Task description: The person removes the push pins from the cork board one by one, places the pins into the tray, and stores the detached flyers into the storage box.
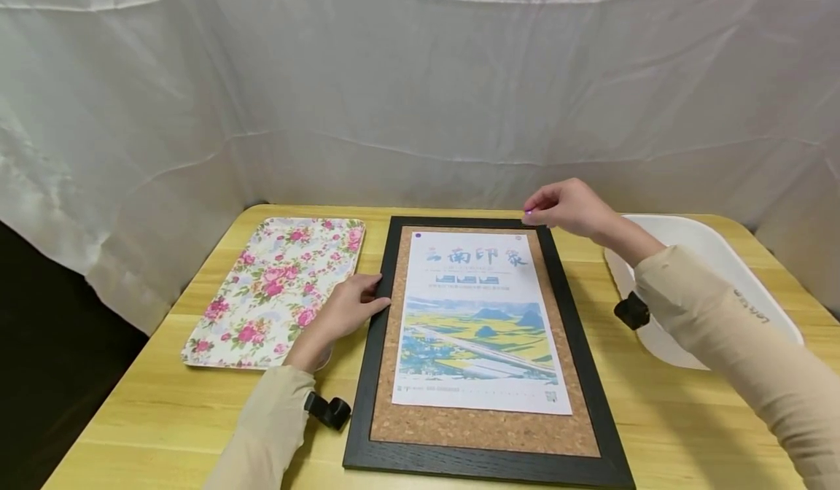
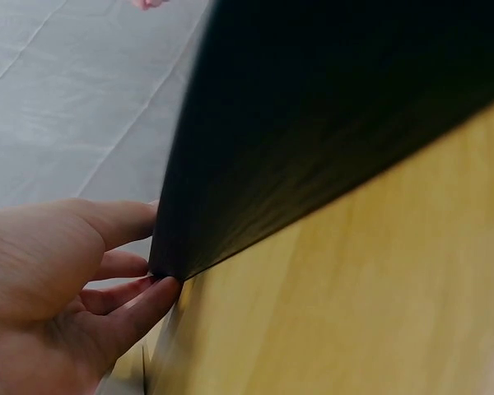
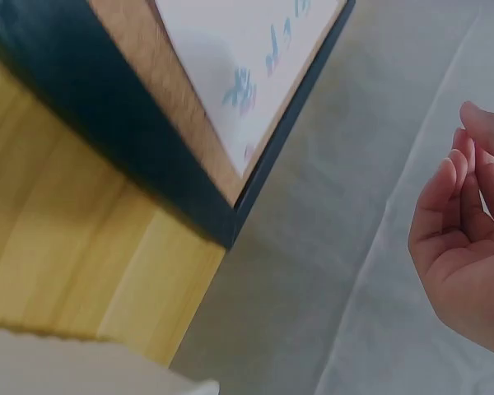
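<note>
Floral tray (image 1: pixel 272 286) at left of head view; white tray (image 1: pixel 709 249) at right, inside partly hidden by right sleeve (image 1: pixel 705 308). Framed corkboard (image 1: pixel 485 432) lower centre, bearing printed sheet (image 1: pixel 479 322); purple dot (image 1: pixel 418 235) at sheet's upper left corner. Hands well apart: left hand (image 1: pixel 348 304) grips frame's left side; right hand (image 1: pixel 571 205) pinches small purple piece (image 1: pixel 528 213) above board's upper right corner. Left wrist view shows fingertips against frame's outer edge; right wrist view, fingertips bunched, purple piece not discernible. Yellowish wooden table (image 1: pixel 131 395), pale curtain (image 1: pixel 420 96) behind.

Left fingers (image 2: pixel 144 317) against a black frame (image 2: pixel 313 99), wooden tabletop (image 2: pixel 354 288) alongside
</note>
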The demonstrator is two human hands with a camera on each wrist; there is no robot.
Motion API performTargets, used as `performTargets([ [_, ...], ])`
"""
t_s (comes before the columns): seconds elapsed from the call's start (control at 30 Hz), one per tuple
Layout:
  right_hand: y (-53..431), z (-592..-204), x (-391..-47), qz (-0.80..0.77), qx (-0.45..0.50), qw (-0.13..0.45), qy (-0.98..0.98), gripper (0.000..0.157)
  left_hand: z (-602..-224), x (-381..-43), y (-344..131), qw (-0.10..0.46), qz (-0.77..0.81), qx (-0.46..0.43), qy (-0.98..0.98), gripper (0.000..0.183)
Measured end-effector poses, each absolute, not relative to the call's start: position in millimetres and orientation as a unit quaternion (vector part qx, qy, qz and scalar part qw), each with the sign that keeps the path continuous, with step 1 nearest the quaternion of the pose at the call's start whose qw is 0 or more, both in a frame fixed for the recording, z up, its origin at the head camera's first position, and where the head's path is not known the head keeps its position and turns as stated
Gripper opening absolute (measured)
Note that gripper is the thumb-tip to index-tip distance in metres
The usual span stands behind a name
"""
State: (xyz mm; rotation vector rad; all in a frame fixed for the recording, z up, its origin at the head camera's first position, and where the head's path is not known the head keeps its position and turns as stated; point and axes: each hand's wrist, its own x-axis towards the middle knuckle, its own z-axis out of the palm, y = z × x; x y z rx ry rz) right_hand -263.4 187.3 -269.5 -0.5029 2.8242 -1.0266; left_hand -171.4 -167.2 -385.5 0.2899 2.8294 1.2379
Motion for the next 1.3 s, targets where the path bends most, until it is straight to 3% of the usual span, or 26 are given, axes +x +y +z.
performTargets([
  [0.6, 253, -270, -287, -0.353, -0.115, 0.031, 0.928, 0.037, -384, -170, -167, 0.018, 0.399, 0.092, 0.912, 0.052],
  [1.3, 315, -283, -291, -0.381, -0.068, 0.033, 0.921, 0.043, -384, -170, -166, 0.017, 0.395, 0.092, 0.914, 0.052],
])
